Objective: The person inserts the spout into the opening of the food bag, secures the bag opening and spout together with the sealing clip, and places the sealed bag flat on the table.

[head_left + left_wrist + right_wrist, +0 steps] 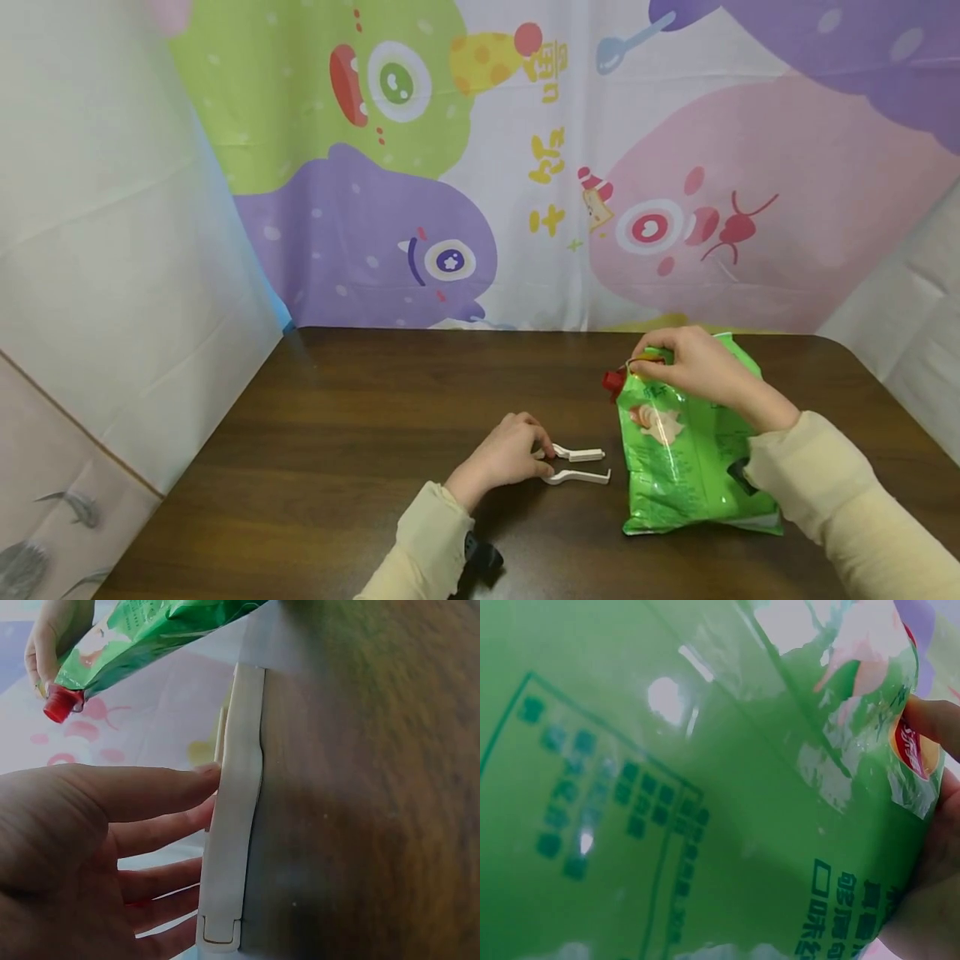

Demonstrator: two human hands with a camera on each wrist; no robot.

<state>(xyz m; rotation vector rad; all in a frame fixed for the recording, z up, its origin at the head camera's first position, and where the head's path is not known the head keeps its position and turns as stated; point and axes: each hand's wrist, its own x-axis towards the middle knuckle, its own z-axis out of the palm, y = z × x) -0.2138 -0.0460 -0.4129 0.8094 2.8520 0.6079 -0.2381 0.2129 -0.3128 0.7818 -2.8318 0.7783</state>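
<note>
A white plastic bag clip (581,477) lies low over the table, its two long arms spread apart with their free ends towards the right. My left hand (506,450) holds it near the other end; in the left wrist view the thumb presses one arm of the clip (236,780). To the right stands a shiny green pouch (667,475) with a red spout cap (613,382) at its upper left corner. My right hand (697,362) pinches the pouch's top edge beside that spout. Printed text fills much of the pouch (735,847) in the right wrist view.
Beneath everything is a dark brown wooden table (360,433). A cloth with cartoon monsters (540,275) hangs along its back edge, and pale cloth (112,250) hangs at the left side.
</note>
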